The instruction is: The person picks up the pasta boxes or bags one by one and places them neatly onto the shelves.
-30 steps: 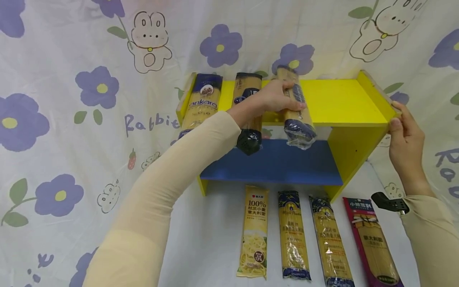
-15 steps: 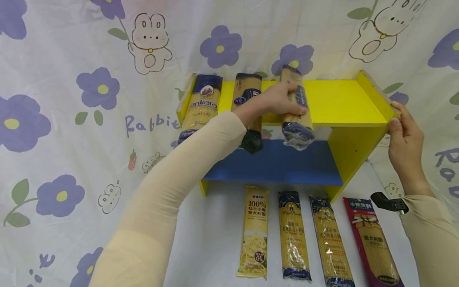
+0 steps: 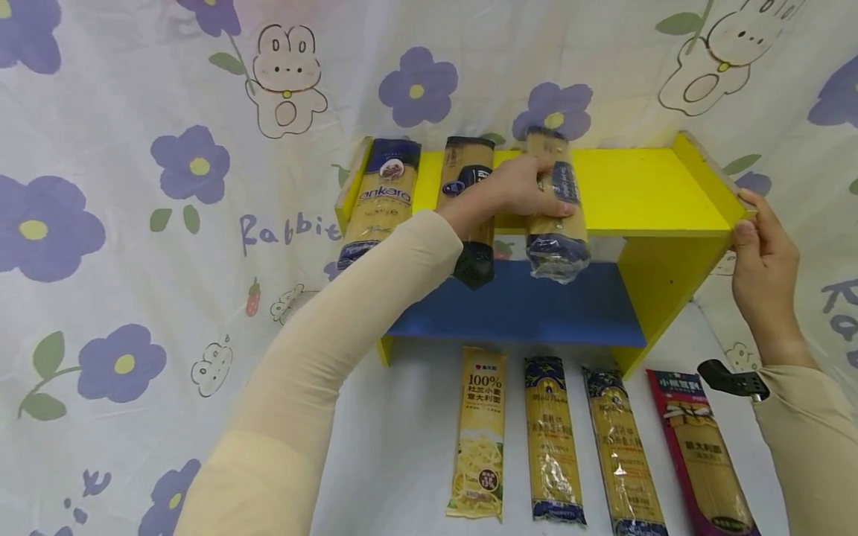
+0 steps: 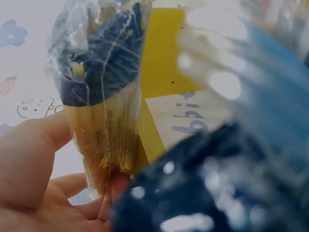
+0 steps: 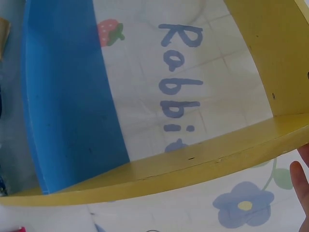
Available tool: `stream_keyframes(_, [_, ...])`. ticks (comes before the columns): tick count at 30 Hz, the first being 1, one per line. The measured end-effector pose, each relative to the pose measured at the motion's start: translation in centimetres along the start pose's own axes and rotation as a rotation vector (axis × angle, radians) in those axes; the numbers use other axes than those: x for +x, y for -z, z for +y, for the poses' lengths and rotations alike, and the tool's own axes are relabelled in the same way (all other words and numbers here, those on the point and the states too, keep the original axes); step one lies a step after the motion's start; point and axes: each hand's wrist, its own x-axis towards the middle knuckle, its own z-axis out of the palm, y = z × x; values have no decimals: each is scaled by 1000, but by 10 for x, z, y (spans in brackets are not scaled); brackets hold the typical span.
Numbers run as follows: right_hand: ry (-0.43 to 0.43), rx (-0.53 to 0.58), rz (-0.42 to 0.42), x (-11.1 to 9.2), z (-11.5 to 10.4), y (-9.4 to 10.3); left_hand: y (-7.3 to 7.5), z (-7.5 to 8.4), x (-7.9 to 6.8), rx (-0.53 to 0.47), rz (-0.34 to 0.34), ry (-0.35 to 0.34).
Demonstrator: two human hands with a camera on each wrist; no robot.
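My left hand (image 3: pixel 526 187) grips a spaghetti pack (image 3: pixel 558 227) with navy ends, thumb and fingers on either side. The pack stands tilted at the top board, its crinkled lower end jutting past the front edge. In the left wrist view the spaghetti pack (image 4: pixel 104 96) shows its clear wrapper and the strands inside. At the yellow and blue shelf (image 3: pixel 650 190), my right hand (image 3: pixel 766 272) holds the front corner of the right side panel, thumb in front. Only part of the right hand (image 5: pixel 301 186) shows in the right wrist view.
An Ankara pasta pack (image 3: pixel 383 197) and a dark-ended pasta pack (image 3: pixel 467 160) lean on the top board, left of my hand. Below the shelf lie a cream pasta pack (image 3: pixel 477 432), two navy-and-gold spaghetti packs (image 3: pixel 553 439) and a red-edged pasta pack (image 3: pixel 704 454).
The held spaghetti pack has turned slightly more upright in my left hand, its top swinging a little to the right. My right hand keeps its hold on the shelf.
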Motion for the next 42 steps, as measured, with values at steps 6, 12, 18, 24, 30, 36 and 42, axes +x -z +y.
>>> stream_keyframes(6, [13, -6, 12, 1, 1, 2, -1, 3, 0, 70, -8, 4])
stream_keyframes(12, [19, 12, 14, 2, 2, 3, -1, 7, 0, 88, -26, 14])
stream_keyframes(18, [21, 19, 9, 4, 5, 2, -1, 6, -4, 16, -14, 32])
stream_keyframes(24, [23, 5, 5, 3, 4, 2, -2, 4, -8, -73, 2, 65])
stream_keyframes(30, [16, 5, 1, 1, 2, 2, -3, 5, -7, -68, -32, 83])
stream_keyframes(36, [17, 0, 4, 1, 3, 1, -1, 4, -9, -87, -59, 96])
stream_keyframes(42, [23, 1, 10, 2, 4, 0, 6, 5, -13, -36, -57, 138])
